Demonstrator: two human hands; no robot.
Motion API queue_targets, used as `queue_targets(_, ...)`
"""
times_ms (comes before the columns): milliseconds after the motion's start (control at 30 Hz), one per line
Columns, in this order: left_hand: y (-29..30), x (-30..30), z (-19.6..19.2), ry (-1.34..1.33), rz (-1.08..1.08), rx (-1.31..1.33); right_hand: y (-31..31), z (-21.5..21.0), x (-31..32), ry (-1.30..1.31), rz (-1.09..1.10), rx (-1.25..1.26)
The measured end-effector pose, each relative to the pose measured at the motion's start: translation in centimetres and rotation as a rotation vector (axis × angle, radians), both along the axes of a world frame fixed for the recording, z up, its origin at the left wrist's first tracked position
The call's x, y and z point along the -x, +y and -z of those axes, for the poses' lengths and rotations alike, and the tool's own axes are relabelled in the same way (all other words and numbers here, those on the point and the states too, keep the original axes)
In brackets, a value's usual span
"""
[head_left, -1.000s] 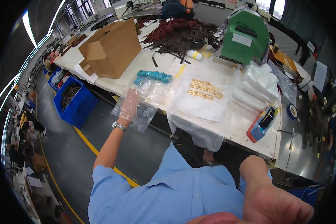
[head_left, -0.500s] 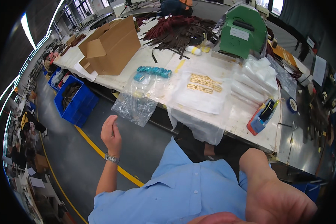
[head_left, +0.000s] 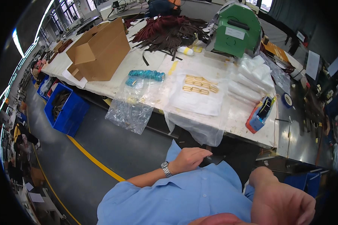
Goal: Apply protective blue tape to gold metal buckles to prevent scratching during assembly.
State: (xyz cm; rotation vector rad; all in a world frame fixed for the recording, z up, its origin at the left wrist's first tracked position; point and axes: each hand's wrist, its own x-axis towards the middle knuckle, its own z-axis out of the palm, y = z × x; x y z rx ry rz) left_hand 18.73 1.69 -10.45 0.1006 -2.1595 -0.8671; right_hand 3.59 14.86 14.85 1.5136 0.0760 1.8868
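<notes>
My left hand [head_left: 191, 158], wearing a metal-banded watch [head_left: 166, 169] at the wrist, is held across the front of my blue shirt [head_left: 184, 198]. Its fingers are bent and close together, with nothing visible in them. Raised close to the camera at the lower right is my right hand [head_left: 283, 202]. Its palm side shows bare, while most of its fingers are curled out of sight or cut off by the picture's edge. Neither hand touches the table. On a white cloth [head_left: 202, 105] ahead of me lie several gold-coloured metal buckles [head_left: 196, 90].
Teal wrapped pieces [head_left: 150, 75] lie by a clear plastic bag [head_left: 129, 116] overhanging the table edge. Around them stand a cardboard box [head_left: 101, 52], dark strips [head_left: 172, 33], a green machine [head_left: 234, 41], plastic bags [head_left: 251, 75] and a red-blue holder [head_left: 259, 116]. Blue crates [head_left: 69, 112] sit on the floor.
My left hand has swung from out at the left in to the front of my shirt, its fingers now more bent. My right hand stays raised close to the camera. The view has shifted slightly.
</notes>
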Motion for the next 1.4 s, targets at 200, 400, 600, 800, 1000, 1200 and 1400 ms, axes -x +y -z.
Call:
queue_targets(200,-3.9,-0.3,-1.0,0.033,-0.065,-0.211,-2.9,6.0,2.3,0.303,0.365,-1.218)
queue_targets(400,-8.6,0.7,-3.1,-0.036,-0.060,-0.789,-6.3,16.2,5.5,0.192,0.661,-1.685)
queue_targets(600,-13.1,4.1,-4.9,-0.235,-0.150,-0.424,-11.5,22.5,8.7,0.119,0.806,-1.598)
queue_targets(800,-22.8,10.5,-4.5,-0.335,-0.368,0.570,-13.2,25.2,9.9,0.190,0.822,-1.555)
queue_targets(1000,-23.4,12.2,-3.1,-0.550,-0.175,0.745,-9.4,26.2,9.5,0.114,0.699,-1.592)
queue_targets(1200,-22.5,11.8,-4.1,-0.591,-0.153,0.838,-7.7,26.2,9.4,0.120,0.691,-1.630)
queue_targets(1400,-24.1,13.3,-3.6,-0.685,-0.201,0.779,-8.0,27.1,10.0,0.130,0.733,-1.598)
